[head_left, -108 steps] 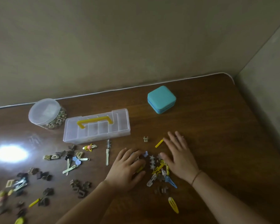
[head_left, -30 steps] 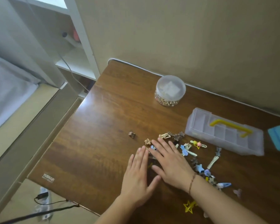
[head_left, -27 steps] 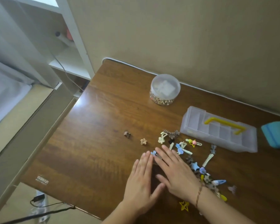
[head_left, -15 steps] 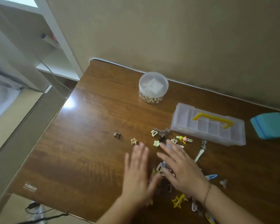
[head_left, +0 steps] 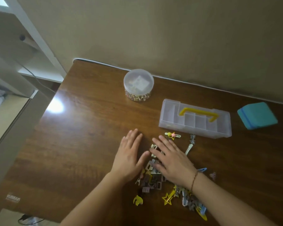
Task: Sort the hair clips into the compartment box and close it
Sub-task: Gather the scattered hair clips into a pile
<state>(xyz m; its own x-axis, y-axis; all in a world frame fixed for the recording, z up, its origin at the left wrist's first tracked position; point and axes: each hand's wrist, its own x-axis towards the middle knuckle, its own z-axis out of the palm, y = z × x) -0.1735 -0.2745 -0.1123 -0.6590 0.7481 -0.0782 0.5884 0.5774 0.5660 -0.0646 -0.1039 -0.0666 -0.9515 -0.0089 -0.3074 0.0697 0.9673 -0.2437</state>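
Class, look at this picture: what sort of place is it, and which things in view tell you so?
Probably a bedroom or dorm desk: a wooden table set against a plain wall, white shelving beside it, and hair clips heaped by a clear compartment box.

Lying flat on the wooden table, fingers straight: left hand and right hand, pressing on a heap of hair clips. Sitting closed behind them, the clear compartment box with yellow handle.
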